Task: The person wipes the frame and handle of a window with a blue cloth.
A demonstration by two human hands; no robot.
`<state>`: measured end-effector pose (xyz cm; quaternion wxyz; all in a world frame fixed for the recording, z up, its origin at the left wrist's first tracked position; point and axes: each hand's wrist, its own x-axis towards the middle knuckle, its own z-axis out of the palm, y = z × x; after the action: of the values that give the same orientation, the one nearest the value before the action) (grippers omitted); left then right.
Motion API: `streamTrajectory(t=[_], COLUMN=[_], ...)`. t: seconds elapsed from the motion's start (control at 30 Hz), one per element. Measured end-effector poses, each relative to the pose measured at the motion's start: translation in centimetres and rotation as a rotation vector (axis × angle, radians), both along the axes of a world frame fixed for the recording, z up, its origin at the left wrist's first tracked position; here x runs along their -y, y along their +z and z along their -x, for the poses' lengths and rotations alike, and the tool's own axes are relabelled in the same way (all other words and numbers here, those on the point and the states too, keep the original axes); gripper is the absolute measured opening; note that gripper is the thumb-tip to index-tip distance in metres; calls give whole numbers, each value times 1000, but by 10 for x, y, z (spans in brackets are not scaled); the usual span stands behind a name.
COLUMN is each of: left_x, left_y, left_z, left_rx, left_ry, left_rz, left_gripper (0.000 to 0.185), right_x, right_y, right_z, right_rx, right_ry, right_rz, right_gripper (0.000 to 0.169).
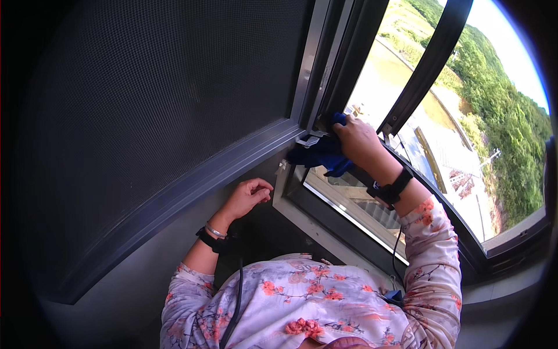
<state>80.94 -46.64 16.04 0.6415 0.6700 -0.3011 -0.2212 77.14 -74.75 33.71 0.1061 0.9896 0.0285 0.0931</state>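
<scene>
My right hand (359,139) grips a dark blue cloth (322,155) at the lower corner of the dark window frame (348,65). Part of the cloth bunches above my fingers, and the rest hangs over the sill beside a small metal latch (308,141). My palm side and some fingertips are hidden. Lower and to the left, my left hand (250,198) hovers with its fingers loosely curled together and nothing visible in them. It is apart from the cloth, just below the bottom rail of the screen panel (196,174).
The mesh screen panel swings inward across the left side. A dark upright bar (429,70) divides the window opening at right, with hills and ground far below outside. A lower glass pane (357,200) sits below the sill. A black cable (397,246) hangs by my right sleeve.
</scene>
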Motion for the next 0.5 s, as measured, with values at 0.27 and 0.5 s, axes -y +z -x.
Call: streamTrajectory(t=[0.27,0.5], left_x=[5,21], left_y=[-7,-30], left_z=[-11,-15], left_rx=[-75,-169], left_ry=[-13,-60], left_rz=[-56,-7], left_gripper=[19,17], right_x=[34,6], right_y=[1,7], right_z=[46,17], right_rx=[101,217], right_ry=[25,272], right_rz=[-446,-603], right_gripper=[37,42])
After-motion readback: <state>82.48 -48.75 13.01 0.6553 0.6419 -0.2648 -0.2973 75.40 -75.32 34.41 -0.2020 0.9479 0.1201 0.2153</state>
